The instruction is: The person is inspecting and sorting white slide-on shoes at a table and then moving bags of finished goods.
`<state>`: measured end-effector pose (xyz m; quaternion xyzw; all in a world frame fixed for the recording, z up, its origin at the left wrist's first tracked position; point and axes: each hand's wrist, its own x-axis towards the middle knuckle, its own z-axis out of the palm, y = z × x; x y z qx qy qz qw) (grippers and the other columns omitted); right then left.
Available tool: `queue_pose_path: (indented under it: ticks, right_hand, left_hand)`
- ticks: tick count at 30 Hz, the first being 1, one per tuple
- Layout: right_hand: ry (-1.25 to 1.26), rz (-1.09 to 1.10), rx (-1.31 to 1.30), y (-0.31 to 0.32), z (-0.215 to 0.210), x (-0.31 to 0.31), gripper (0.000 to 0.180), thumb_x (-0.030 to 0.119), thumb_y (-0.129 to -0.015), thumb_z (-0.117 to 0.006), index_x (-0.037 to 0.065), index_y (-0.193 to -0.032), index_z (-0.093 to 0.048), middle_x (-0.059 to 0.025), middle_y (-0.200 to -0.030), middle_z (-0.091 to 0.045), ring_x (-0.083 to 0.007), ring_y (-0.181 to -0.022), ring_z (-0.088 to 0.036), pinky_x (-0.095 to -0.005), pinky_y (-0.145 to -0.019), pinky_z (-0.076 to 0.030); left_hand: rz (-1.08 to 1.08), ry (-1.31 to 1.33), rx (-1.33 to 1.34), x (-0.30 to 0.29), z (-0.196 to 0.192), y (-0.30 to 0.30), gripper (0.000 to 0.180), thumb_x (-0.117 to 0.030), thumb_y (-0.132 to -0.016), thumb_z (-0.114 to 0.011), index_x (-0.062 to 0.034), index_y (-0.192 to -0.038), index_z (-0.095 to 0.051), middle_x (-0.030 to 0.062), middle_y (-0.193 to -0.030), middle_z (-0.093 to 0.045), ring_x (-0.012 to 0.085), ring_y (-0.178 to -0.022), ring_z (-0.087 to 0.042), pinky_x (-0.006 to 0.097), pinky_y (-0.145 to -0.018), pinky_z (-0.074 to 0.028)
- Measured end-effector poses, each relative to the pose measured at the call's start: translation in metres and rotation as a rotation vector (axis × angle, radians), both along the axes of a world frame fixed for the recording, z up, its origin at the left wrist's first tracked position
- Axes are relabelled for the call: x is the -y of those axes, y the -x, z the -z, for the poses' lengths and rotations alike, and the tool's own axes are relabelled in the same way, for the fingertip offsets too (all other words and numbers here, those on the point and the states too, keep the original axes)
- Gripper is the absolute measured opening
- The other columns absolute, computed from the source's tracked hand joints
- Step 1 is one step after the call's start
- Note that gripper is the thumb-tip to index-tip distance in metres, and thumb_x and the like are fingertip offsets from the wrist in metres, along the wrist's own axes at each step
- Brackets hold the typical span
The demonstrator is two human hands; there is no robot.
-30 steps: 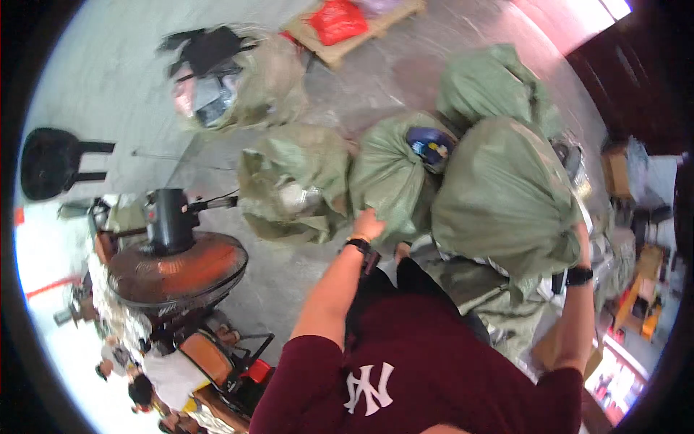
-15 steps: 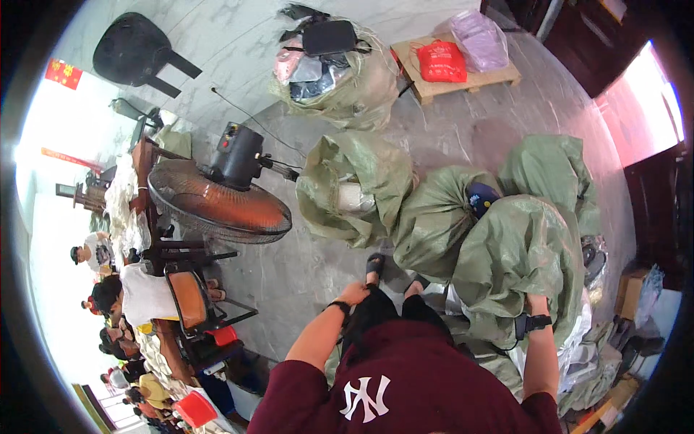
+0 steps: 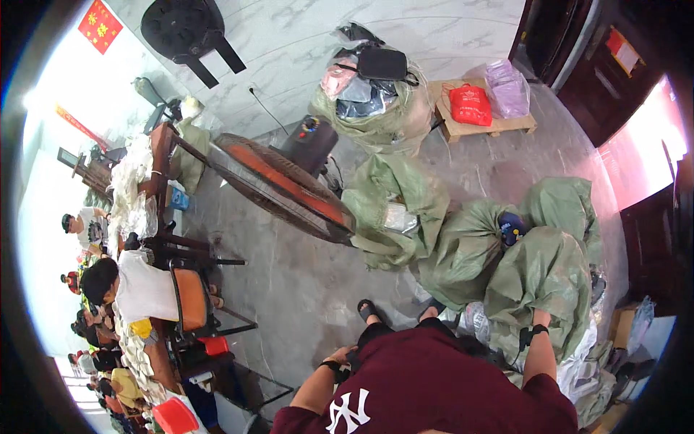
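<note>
My right hand (image 3: 541, 318), a black band on its wrist, grips the side of a large green woven sack (image 3: 538, 271); the folds partly hide its fingers. My left hand (image 3: 340, 355) is beside my dark trousers at my left thigh, fingers curled in; whatever they hold is too dark to make out. A second green sack (image 3: 463, 249) leans against the gripped one, with a dark blue cap-like item (image 3: 512, 228) at its top. Farther left stands an open sack (image 3: 365, 184) with a clear-wrapped pale bundle (image 3: 400, 218) inside.
A big floor fan (image 3: 285, 188) stands ahead on the left. Behind it is a stuffed sack with a black case (image 3: 382, 64) on top. A wooden pallet (image 3: 463, 129) carries a red bag (image 3: 470, 105). At left, people sit along a table beside an orange-backed chair (image 3: 191, 300).
My view has swung, so fan, sacks and pallet appear farther right and lower. My feet stand farther apart. My right hand stays on the sack; my left remains by my thigh.
</note>
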<state>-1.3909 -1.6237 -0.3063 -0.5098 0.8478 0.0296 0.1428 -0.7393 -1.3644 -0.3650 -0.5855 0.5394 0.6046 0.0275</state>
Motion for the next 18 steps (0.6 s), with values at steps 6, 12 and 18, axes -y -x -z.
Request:
queue_pose_path:
  ticks: [6,12,18]
  right_hand:
    - [0.19,0.68,0.032,-0.087,-0.047,-0.009,0.054,0.045,-0.089,-0.039,-0.001,-0.112,-0.052,-0.0245,-0.114,-0.054,-0.0392,-0.099,-0.053,-0.0491,-0.082,-0.042]
    - [0.288,0.796,-0.438,-0.162,-0.003,-0.029,0.048,0.05,-0.083,-0.046,0.005,-0.097,-0.054,-0.0158,-0.103,-0.059,-0.035,-0.097,-0.056,-0.0494,-0.081,-0.042]
    - [-0.271,0.522,-0.186,-0.215,0.056,-0.014,0.035,0.033,-0.081,-0.051,0.008,-0.104,-0.06,-0.0115,-0.112,-0.059,-0.0291,-0.105,-0.055,-0.0462,-0.084,-0.044]
  left_hand:
    - [-0.174,-0.144,0.009,-0.048,-0.02,-0.075,0.038,-0.024,-0.083,-0.053,-0.0097,-0.118,-0.052,0.0142,-0.108,-0.06,0.0293,-0.101,-0.057,0.036,-0.082,-0.046]
    - [-0.552,-0.456,0.051,-0.068,-0.069,-0.118,0.039,-0.026,-0.085,-0.053,-0.0098,-0.121,-0.052,0.0104,-0.106,-0.062,0.0232,-0.099,-0.059,0.031,-0.08,-0.047]
    - [-0.792,-0.411,-0.123,-0.059,-0.061,-0.176,0.037,-0.028,-0.085,-0.056,-0.0066,-0.115,-0.056,0.0037,-0.096,-0.062,0.0123,-0.083,-0.059,0.027,-0.069,-0.047]
